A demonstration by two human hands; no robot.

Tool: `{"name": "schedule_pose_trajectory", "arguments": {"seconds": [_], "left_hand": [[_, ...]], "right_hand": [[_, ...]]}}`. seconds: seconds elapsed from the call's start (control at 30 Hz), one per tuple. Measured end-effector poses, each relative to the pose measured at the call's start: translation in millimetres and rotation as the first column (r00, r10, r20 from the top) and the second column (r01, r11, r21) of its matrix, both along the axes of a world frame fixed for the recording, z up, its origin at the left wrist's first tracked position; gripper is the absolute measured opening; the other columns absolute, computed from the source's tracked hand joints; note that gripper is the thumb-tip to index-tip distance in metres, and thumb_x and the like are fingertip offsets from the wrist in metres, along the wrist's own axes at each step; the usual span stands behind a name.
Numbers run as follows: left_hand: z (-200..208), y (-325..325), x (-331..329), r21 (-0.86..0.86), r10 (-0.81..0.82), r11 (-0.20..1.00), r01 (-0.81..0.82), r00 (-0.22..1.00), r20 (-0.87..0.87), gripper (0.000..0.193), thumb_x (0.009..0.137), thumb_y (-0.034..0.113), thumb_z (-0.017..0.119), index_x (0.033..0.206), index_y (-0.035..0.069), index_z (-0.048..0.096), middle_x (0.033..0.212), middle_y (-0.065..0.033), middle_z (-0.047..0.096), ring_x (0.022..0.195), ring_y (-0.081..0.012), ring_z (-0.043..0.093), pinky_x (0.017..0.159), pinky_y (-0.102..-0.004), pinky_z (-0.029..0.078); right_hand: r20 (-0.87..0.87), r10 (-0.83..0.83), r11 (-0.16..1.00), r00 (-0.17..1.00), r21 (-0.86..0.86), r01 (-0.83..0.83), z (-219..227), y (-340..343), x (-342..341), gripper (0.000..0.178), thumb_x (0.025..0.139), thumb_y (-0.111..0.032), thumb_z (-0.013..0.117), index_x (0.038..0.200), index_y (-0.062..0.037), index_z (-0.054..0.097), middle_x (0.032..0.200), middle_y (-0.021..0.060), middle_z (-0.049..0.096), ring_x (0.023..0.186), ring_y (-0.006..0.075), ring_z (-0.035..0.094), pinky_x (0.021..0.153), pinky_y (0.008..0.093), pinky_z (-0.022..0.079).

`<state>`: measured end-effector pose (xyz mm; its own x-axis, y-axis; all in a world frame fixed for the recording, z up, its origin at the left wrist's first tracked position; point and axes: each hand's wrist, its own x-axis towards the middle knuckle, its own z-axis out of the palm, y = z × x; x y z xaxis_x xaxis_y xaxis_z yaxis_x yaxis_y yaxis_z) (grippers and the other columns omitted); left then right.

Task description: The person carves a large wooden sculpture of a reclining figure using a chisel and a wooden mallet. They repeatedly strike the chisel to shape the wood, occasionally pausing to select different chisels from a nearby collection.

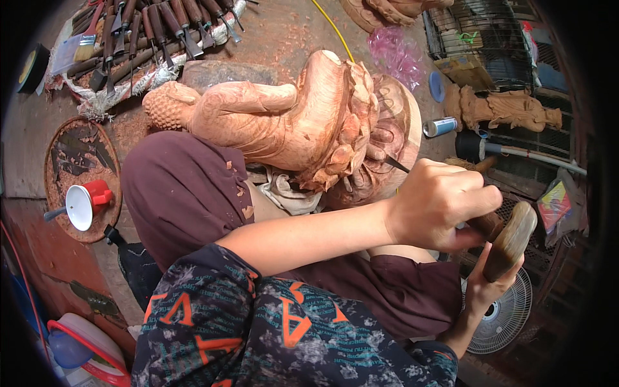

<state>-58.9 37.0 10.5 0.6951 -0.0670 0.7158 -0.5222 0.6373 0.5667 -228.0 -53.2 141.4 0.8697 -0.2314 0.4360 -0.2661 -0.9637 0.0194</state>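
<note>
A carved wooden seated figure (pixel 258 132) lies on its side against my legs, its curly-haired head to the left and its petalled base (pixel 406 122) to the right. My left hand (pixel 445 203) reaches across and is closed around a chisel (pixel 488 226). The chisel's dark blade points at the carved base; whether the tip touches the wood is hard to tell. Lower right, my right hand (pixel 493 280) grips a wooden mallet (pixel 512 242). The mallet is close to the butt of the chisel handle, and I cannot tell if they touch.
Many wooden-handled carving tools (pixel 174 22) lie on a cloth at the upper left. A round tray (pixel 116 184) holds shavings and a red-and-white cup (pixel 79 208). At right are another carving (pixel 509 108), a can (pixel 440 126) and a fan (pixel 496 322). A yellow cord (pixel 332 26) runs behind the figure.
</note>
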Motion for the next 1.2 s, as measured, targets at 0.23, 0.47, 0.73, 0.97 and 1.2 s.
{"name": "schedule_pose_trajectory", "arguments": {"seconds": [0.23,0.47,0.73,0.97,1.2], "left_hand": [[0,4,0,-0.017,0.013,1.000,-0.013,1.000,-0.004,0.033,0.061,0.022,0.075,0.087,0.009,0.059,0.062,-0.0039,0.047,0.053,-0.0240,0.054,0.046,-0.0353,0.043],[-3,6,-8,0.038,0.012,0.999,-0.012,1.000,0.003,0.024,0.076,0.024,0.072,0.072,0.008,0.055,0.060,-0.0053,0.045,0.053,-0.0249,0.053,0.046,-0.0357,0.041],[0,16,-48,0.223,0.109,0.965,-0.139,0.984,0.141,0.022,0.074,0.027,0.063,0.066,0.012,0.049,0.060,-0.0001,0.041,0.051,-0.0158,0.050,0.045,-0.0301,0.040],[-11,16,-35,0.079,0.065,0.993,-0.086,0.971,0.232,0.032,0.078,0.023,0.069,0.060,0.011,0.046,0.056,-0.0003,0.037,0.048,-0.0159,0.047,0.042,-0.0304,0.038],[-14,17,-30,0.085,0.016,0.996,-0.037,0.971,0.238,0.029,0.076,0.022,0.071,0.061,0.011,0.048,0.056,-0.0004,0.039,0.048,-0.0165,0.048,0.042,-0.0309,0.039]], "right_hand": [[0.066,0.113,0.989,0.991,0.087,-0.118,8,-5,-9,0.042,0.087,-0.002,0.058,0.126,0.0035,0.041,0.089,0.0087,0.052,0.077,0.0176,0.053,0.078,0.0302,0.045],[-0.014,-0.072,0.996,0.997,-0.056,0.071,8,-1,-6,0.034,0.086,-0.001,0.060,0.118,0.0040,0.047,0.093,0.0077,0.053,0.083,0.0191,0.054,0.089,0.0329,0.041],[-0.125,0.045,0.976,0.991,0.217,-0.017,-19,-8,-19,0.037,0.084,0.004,0.062,0.118,0.0019,0.048,0.091,0.0071,0.055,0.081,0.0146,0.055,0.077,0.0281,0.045],[-0.123,0.036,0.999,0.992,0.035,-0.032,-20,0,-22,0.034,0.087,0.001,0.062,0.115,0.0036,0.045,0.084,0.0054,0.053,0.077,0.0143,0.052,0.083,0.0265,0.043],[-0.120,0.112,0.990,0.986,-0.074,-0.121,-19,13,-14,0.042,0.088,0.003,0.058,0.125,0.0060,0.038,0.080,0.0040,0.050,0.070,0.0111,0.047,0.073,0.0245,0.038]]}}
